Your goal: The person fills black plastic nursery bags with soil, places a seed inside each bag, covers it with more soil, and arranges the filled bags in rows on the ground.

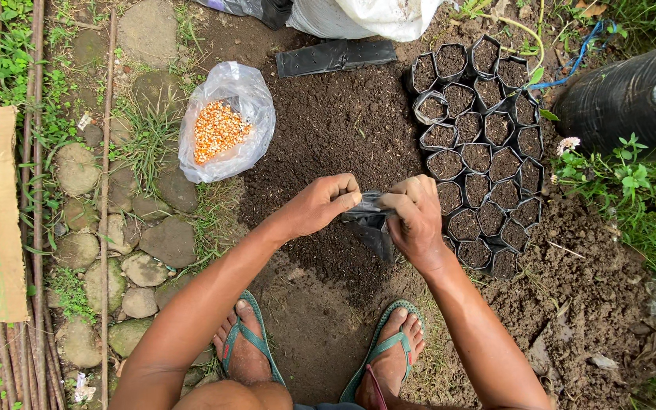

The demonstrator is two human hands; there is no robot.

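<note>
I am squatting over the soil pile, with the filled black bags standing in rows just right of it. The clear bag of corn kernels is lying left. My left hand and right hand are pinching, fingers clamped, an empty black bag above the soil.

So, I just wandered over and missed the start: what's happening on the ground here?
A person squats over a patch of dark soil, and both the left hand and the right hand pinch the top of a small black nursery bag, which looks empty. To the right stands a cluster of filled black bags. A clear bag of orange kernels lies to the left on the stones.
</note>
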